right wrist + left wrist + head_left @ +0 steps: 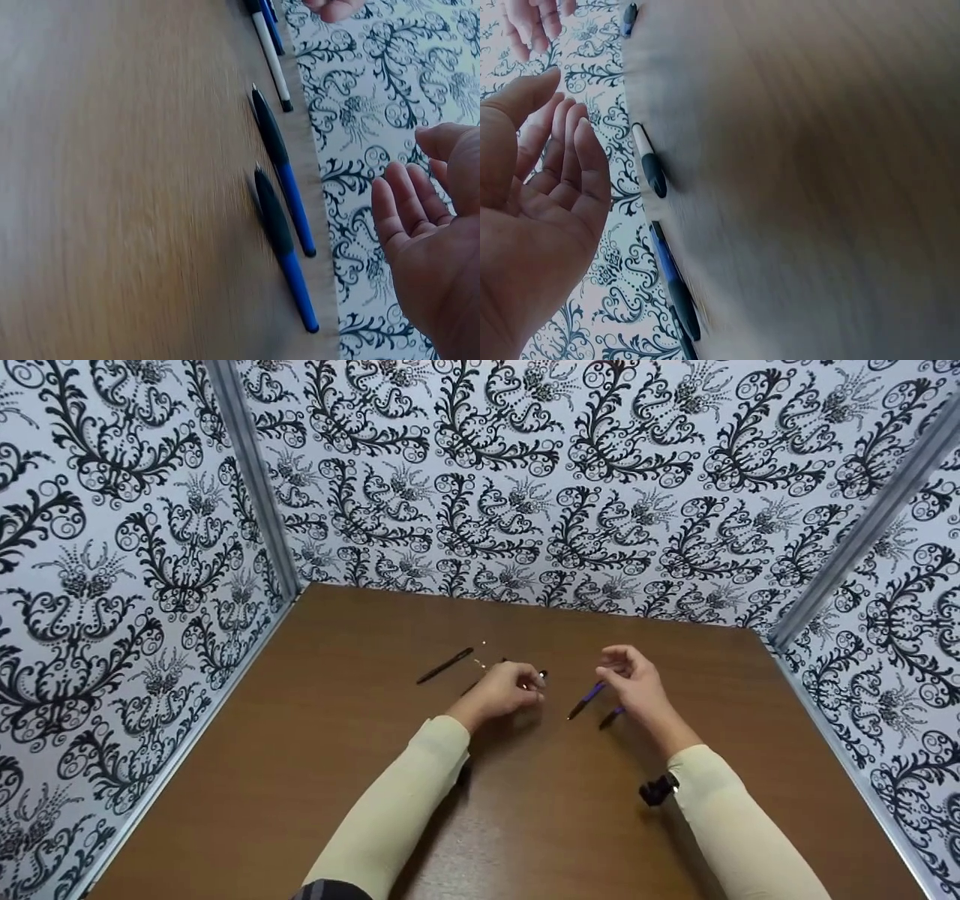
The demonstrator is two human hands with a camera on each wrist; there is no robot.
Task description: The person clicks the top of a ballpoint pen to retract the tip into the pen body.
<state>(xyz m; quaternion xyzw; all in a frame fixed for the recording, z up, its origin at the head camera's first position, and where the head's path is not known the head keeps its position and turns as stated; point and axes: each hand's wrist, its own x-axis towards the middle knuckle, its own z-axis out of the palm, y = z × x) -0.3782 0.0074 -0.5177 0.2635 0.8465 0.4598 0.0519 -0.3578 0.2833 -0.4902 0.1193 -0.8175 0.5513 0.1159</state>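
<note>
Two blue pens with dark grips [281,157] [283,247] lie side by side on the table, near my right hand [636,684], whose fingers are loosely bent around nothing. In the left wrist view my left hand [551,187] is relaxed and empty, its thumb apart from the fingers. Beside it lie a white pen with a dark grip [652,166] and a blue pen [671,274]. A black pen [445,666] rests to the left of that hand in the head view. The left hand partly hides the middle pens there.
Small gold-coloured bits [480,664] and a tiny white speck [484,643] lie on the brown table [300,735] near the black pen. Patterned panels [495,472] stand behind and at both sides. A black device [658,790] sits at the right wrist.
</note>
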